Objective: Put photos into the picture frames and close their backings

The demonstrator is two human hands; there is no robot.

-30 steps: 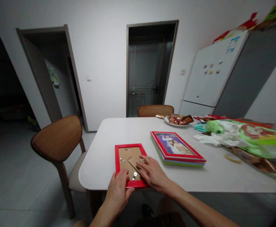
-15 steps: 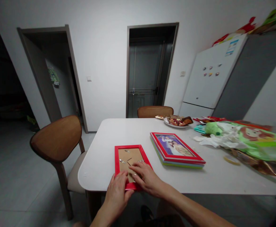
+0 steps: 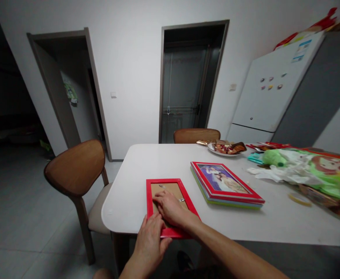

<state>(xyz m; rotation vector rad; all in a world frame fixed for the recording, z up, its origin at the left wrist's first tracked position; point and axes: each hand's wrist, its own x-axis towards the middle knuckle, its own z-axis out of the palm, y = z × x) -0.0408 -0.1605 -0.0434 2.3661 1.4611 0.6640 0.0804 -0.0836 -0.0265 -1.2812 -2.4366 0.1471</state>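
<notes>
A red picture frame (image 3: 148, 193) lies face down at the table's front edge, its brown backing board (image 3: 172, 190) upward. My left hand (image 3: 151, 240) is closed around the frame's near left corner, thumb at the near edge. Across the board reaches my right hand (image 3: 170, 207), its fingers bent together and pressed near the left side. Whatever is under those fingertips is hidden. One small metal clip (image 3: 182, 200) shows at the board's right side, and a metal hanger (image 3: 161, 186) near its top. To the right, several frames are stacked, with a red-framed photo (image 3: 223, 179) on top.
The white table (image 3: 164, 159) also bears a plate of snacks (image 3: 226, 154), a green printed bag (image 3: 329, 174), crumpled white wrapping (image 3: 270, 173) and a roll of tape (image 3: 300, 199). Wooden chairs stand at the left (image 3: 76, 166) and far side (image 3: 197, 135).
My right hand has moved from the frame's lower middle up and left across the backing board, covering the left clip. My left hand keeps its hold on the corner. The view has shifted slightly.
</notes>
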